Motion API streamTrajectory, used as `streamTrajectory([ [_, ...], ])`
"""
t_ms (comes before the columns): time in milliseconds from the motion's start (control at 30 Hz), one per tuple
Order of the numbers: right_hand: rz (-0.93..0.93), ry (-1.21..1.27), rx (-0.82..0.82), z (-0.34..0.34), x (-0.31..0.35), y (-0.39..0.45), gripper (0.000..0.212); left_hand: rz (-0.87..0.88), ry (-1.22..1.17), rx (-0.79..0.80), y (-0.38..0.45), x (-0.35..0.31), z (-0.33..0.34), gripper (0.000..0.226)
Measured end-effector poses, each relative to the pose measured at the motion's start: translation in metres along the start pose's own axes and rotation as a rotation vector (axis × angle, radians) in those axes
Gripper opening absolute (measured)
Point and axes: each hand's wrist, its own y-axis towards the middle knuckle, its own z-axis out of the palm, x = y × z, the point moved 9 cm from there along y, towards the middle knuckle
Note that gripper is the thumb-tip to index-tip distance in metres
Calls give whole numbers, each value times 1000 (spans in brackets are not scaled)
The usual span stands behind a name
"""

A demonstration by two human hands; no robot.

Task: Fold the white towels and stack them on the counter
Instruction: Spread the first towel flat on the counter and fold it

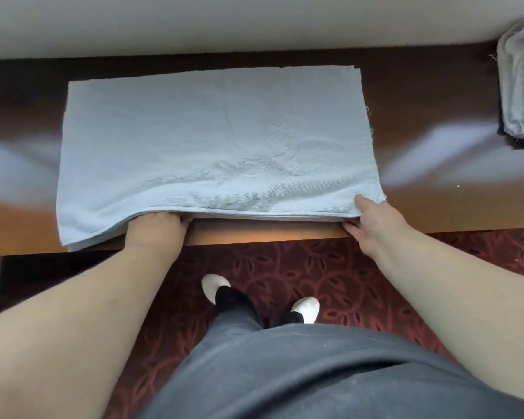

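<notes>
A white towel (194, 140), folded into a wide rectangle of several layers, lies flat on the dark wooden counter (421, 116). Its near edge reaches the counter's front lip. My left hand (155, 229) is at the towel's near edge left of centre, its fingers hidden under the layers. My right hand (372, 220) pinches the near right corner, thumb on top and fingers beneath the cloth. A second white towel (519, 86), bunched and loosely folded, sits at the counter's far right, partly cut off by the frame.
A pale wall (254, 19) rises directly behind the counter. Bright reflections streak the glossy top on both sides of the towel. Below the counter's edge is red patterned carpet (330, 267), where my feet in white slippers stand.
</notes>
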Motion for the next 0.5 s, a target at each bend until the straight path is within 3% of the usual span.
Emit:
streamTrajectory([
  [233, -58, 29, -115, 3, -5, -11, 26, 170, -148, 9, -1, 24, 5, 34],
  [433, -66, 17, -197, 9, -5, -21, 20, 318, -213, 6, -22, 36, 11, 33],
  [500, -56, 29, -240, 12, -6, -26, 21, 255, -219, 10, -29, 62, 25, 37],
])
